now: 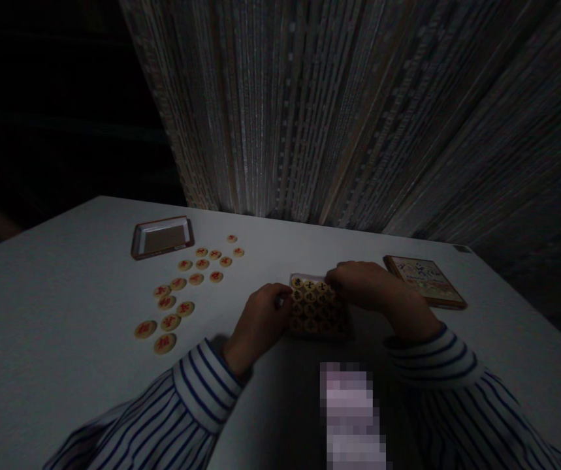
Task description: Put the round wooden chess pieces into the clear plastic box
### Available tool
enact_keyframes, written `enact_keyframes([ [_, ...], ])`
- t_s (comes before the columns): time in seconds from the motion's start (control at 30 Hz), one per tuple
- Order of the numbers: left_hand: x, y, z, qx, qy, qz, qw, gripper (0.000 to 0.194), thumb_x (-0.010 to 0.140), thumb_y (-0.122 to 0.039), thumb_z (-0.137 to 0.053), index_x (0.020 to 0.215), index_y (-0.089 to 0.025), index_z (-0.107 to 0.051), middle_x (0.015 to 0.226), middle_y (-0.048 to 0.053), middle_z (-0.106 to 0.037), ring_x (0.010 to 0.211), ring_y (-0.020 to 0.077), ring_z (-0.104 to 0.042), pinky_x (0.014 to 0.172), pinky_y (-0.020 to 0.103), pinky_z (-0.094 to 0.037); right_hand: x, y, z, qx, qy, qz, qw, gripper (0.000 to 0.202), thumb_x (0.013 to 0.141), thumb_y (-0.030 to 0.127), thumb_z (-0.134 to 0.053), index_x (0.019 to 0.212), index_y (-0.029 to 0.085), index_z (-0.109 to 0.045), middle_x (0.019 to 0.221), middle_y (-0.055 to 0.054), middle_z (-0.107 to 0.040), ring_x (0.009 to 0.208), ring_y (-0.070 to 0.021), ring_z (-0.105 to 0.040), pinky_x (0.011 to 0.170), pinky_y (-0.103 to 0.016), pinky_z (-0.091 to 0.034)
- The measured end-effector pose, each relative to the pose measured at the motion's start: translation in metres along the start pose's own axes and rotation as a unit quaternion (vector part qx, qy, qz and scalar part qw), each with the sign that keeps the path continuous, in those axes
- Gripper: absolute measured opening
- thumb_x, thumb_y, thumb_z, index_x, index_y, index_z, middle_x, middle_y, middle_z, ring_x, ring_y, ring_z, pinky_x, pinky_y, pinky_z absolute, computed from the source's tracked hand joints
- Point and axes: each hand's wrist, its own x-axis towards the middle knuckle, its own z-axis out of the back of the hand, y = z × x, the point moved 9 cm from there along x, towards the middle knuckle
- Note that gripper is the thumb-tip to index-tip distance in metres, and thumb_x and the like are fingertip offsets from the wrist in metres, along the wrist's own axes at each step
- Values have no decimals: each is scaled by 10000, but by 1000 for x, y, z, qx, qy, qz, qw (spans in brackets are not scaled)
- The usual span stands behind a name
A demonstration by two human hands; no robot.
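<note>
Hands: 2, L grip (260, 320) + R grip (366, 284) grasping box (314, 307) | loose discs (177, 300): ~19 | lids: 2

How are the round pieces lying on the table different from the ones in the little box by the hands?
The loose pieces lie spread apart with red marks; the boxed pieces sit packed in rows with dark marks. Both hands touch the box, not the loose pieces. Both sets are round and tan.

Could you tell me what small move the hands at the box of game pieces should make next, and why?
Probably the left hand should reach for the loose round pieces on the table. Both hands, the right hand too, rest at the box, which looks nearly filled with black-marked pieces, while the red-marked ones lie scattered outside.
</note>
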Motion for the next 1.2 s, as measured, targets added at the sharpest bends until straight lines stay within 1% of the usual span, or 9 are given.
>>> enact_keyframes([
  [0.27, -1, 1, -1, -8, 3, 1, 1000, 219, 794, -219, -476, 920, -164, -647, 853, 73, -685, 754, 177, -623, 663, 296, -483, -1, 3, 2, -6, -14, 8, 1000, 275, 801, 158, -416, 977, 198, -623, 973, -103, -644, 877, -236, -603, 625, -300, -418],
  [0.5, 0, -1, -1, -7, 11, 6, 1000, 228, 797, -217, -468, 925, -161, -650, 861, 76, -682, 733, 173, -623, 649, 296, -481, 1, 2, -1, -3, -3, 9, 1000, 267, 796, 138, -421, 958, 180, -629, 943, -109, -648, 853, -236, -612, 615, -292, -420],
  [0.8, 0, 1, -1, -10, 2, 0, 1000, 218, 795, -226, -478, 919, -165, -647, 839, 71, -685, 727, 172, -622, 649, 296, -482, 1, 3, -1, 1, -3, 14, 1000, 256, 806, 144, -423, 970, 173, -618, 956, -116, -635, 856, -214, -603, 627, -281, -416],
  [1.0, 0, -1, 0, -8, 0, 0, 1000, 217, 795, -215, -476, 916, -168, -650, 835, 64, -685, 749, 171, -622, 666, 294, -484, 1, 3, 0, -6, -15, 17, 1000, 244, 801, 152, -428, 969, 168, -604, 934, -114, -631, 849, -224, -604, 616, -284, -414],
  [1.2, 0, -1, 0, -9, 1, 0, 1000, 215, 790, -210, -481, 916, -166, -650, 856, 64, -684, 763, 172, -619, 680, 297, -484, 3, 2, -3, -11, -1, 9, 1000, 240, 794, 148, -434, 959, 160, -608, 930, -123, -633, 850, -224, -603, 616, -283, -411],
])
